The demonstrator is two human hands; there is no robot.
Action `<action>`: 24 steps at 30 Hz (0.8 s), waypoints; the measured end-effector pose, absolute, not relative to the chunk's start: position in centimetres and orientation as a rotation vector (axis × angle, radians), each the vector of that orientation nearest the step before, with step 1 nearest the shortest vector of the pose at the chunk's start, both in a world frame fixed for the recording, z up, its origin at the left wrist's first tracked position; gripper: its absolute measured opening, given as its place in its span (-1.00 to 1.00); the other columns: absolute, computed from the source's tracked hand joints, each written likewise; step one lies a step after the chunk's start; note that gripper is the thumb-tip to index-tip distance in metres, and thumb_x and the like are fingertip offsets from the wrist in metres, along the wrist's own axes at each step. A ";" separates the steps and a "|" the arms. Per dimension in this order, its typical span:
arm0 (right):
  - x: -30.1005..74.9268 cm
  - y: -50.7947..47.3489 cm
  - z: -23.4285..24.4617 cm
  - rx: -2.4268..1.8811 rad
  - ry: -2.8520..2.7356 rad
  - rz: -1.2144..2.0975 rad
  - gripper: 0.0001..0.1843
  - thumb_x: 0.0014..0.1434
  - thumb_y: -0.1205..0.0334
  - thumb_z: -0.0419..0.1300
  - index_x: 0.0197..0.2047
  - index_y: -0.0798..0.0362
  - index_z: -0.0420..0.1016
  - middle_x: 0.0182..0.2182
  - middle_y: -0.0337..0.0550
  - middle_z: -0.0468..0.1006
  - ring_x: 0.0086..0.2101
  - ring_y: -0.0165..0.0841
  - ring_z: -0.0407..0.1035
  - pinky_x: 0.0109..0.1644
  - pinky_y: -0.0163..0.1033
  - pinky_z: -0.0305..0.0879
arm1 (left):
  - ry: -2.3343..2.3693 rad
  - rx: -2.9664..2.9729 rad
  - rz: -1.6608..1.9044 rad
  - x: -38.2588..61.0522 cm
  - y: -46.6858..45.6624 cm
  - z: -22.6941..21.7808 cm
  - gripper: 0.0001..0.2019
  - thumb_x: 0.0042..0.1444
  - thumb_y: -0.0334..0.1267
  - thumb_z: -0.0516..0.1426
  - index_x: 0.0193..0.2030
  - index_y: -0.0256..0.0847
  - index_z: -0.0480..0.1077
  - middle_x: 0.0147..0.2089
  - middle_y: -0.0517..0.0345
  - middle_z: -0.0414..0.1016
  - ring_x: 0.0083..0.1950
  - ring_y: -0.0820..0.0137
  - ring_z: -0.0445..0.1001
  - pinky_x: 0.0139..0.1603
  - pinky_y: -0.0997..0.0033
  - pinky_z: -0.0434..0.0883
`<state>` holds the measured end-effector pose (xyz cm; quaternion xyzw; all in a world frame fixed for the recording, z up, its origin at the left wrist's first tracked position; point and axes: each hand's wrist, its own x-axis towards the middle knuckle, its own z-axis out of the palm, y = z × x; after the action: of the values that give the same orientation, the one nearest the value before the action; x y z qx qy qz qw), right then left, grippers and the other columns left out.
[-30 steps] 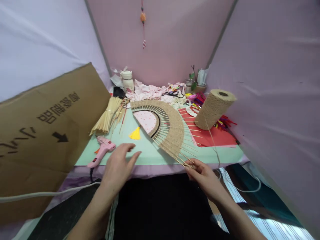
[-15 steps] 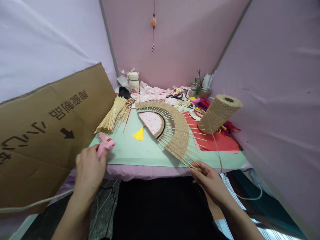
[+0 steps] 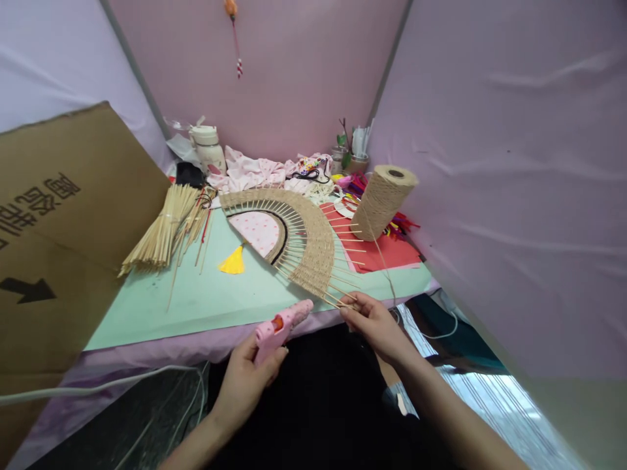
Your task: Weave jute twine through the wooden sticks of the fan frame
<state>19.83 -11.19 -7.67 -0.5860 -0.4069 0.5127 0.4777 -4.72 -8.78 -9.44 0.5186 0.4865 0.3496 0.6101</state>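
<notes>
My left hand (image 3: 249, 378) is wrapped round the handle of a pink glue gun (image 3: 281, 329), whose nozzle points up and right toward the near end of the woven fan (image 3: 316, 251). This half-round fan has a pale pink dotted centre, a black inner band and a wide twine band over thin sticks. It lies tilted on the table, its bare stick ends poking out to the right. My right hand (image 3: 369, 320) pinches the stick ends at its near corner. A yellow tassel (image 3: 232, 261) lies at the fan's left edge.
A cone of twine (image 3: 385, 202) stands on red sheets (image 3: 386, 254) at the right, one strand trailing down. Bundled bamboo sticks (image 3: 164, 235) lie at the left beside a large cardboard sheet (image 3: 73, 215). A bottle (image 3: 209, 150) and pink cloth (image 3: 255, 170) are behind.
My left hand has brought the glue gun right, from beside the cardboard to near the fan's lower corner. My right hand keeps its pinch on the sticks. The view has turned right.
</notes>
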 end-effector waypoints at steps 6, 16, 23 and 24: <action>19.9 -11.1 -7.9 -1.424 -1.015 1.250 -0.69 0.07 -0.01 0.30 -0.28 0.05 0.41 -0.57 -0.36 0.28 -0.53 -0.49 0.14 -0.43 -0.33 0.07 | 0.999 1.267 0.830 -3.7 -8.9 -9.3 -0.51 0.05 0.14 0.19 -0.19 -0.35 0.48 -0.41 0.06 0.50 -0.62 0.55 0.25 -0.57 0.49 0.25; 20.0 -11.2 -7.9 -1.435 -0.983 1.248 -0.67 0.04 -0.02 0.31 -0.29 0.05 0.42 -0.54 -0.35 0.30 -0.52 -0.50 0.14 -0.44 -0.34 0.08 | 1.046 1.264 0.837 -3.4 -9.0 -10.5 -0.49 0.08 0.20 0.13 -0.34 -0.32 0.46 -0.50 0.12 0.43 -0.60 0.51 0.33 -0.55 0.49 0.30; 20.0 -11.2 -7.7 -1.471 -0.971 1.247 -0.67 0.03 -0.03 0.32 -0.31 0.04 0.42 -0.55 -0.36 0.27 -0.54 -0.50 0.08 -0.48 -0.35 0.02 | 1.069 1.242 0.826 -3.2 -9.1 -10.5 -0.49 0.05 0.21 0.16 -0.35 -0.32 0.46 -0.49 0.13 0.41 -0.59 0.51 0.33 -0.56 0.50 0.30; 20.0 -11.1 -7.7 -1.473 -0.973 1.248 -0.67 0.03 -0.03 0.32 -0.31 0.04 0.42 -0.55 -0.36 0.27 -0.54 -0.50 0.08 -0.48 -0.35 0.02 | 1.069 1.239 0.828 -3.2 -9.1 -10.4 -0.49 0.04 0.21 0.16 -0.35 -0.32 0.46 -0.49 0.13 0.42 -0.59 0.51 0.33 -0.56 0.49 0.30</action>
<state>19.96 -11.15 -7.74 -0.6014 -0.3969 0.5095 0.4703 -3.16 -9.07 -10.43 0.5364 0.4625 0.3582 0.6083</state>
